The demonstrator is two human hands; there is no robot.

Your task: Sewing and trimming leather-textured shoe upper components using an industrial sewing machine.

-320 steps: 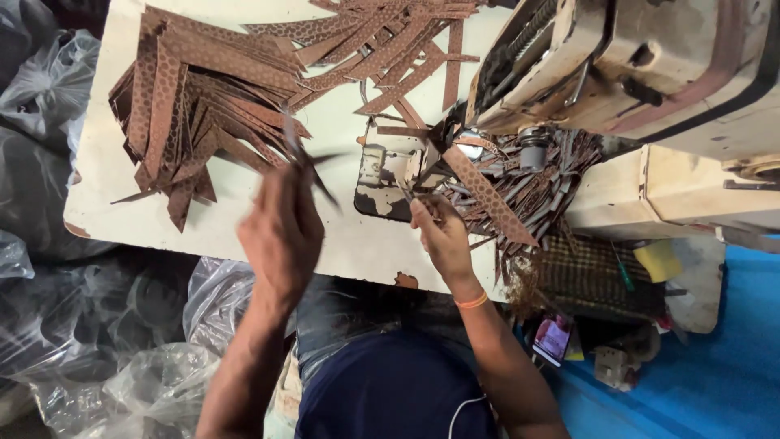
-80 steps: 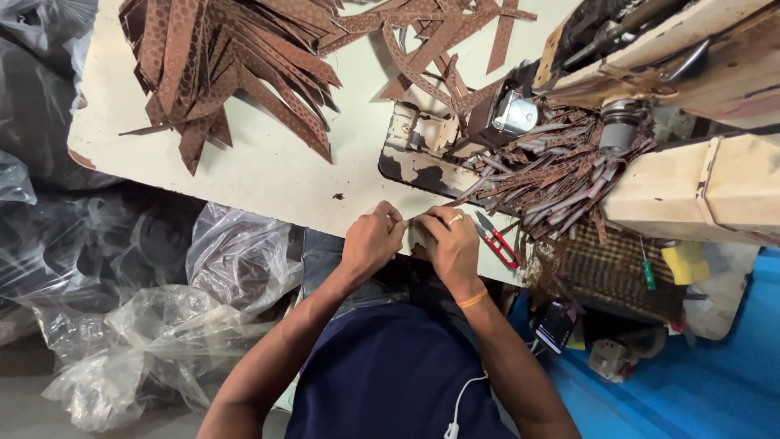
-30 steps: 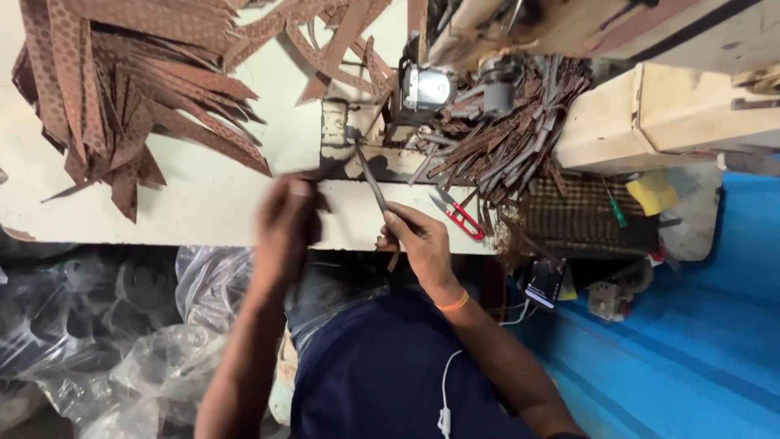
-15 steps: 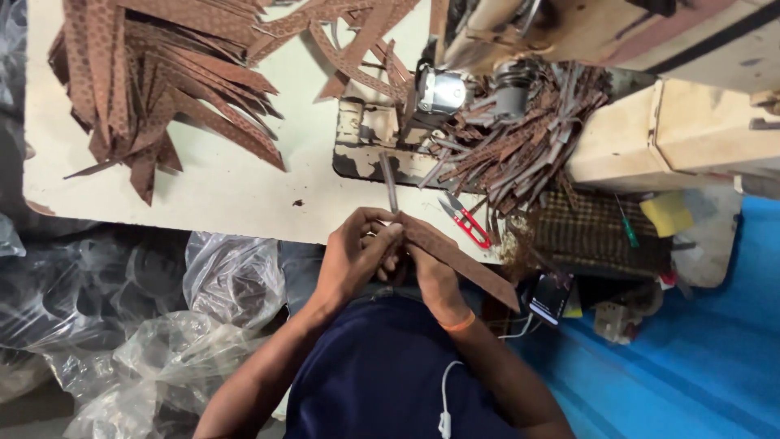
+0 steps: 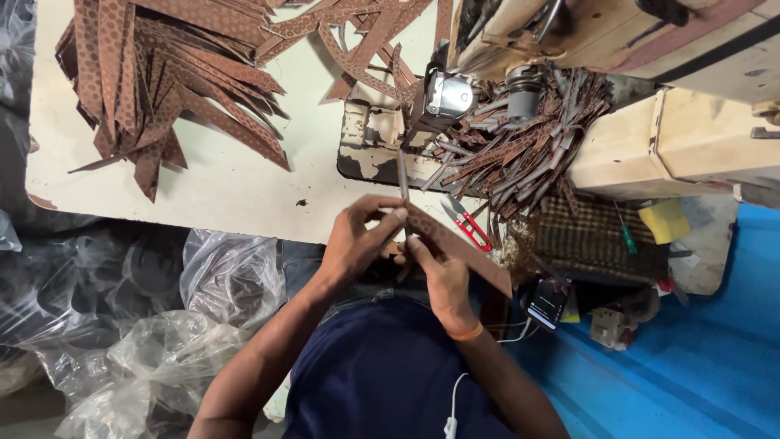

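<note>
Both hands meet at the worktop's (image 5: 244, 203) near edge; the left hand (image 5: 355, 240) and right hand (image 5: 443, 276) each have their grip clamped on a patterned brown strip (image 5: 459, 248); red snips (image 5: 467, 226) lie just beside; a strip pile (image 5: 162, 81) covers the far left corner.

A pale worktable (image 5: 244, 203) stands above clear plastic bags (image 5: 146, 325), beside a blue floor (image 5: 691, 358).

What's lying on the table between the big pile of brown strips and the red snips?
In the head view, mostly bare cream tabletop separates the pile of brown strips from the red snips; only one small dark scrap lies there.
</note>
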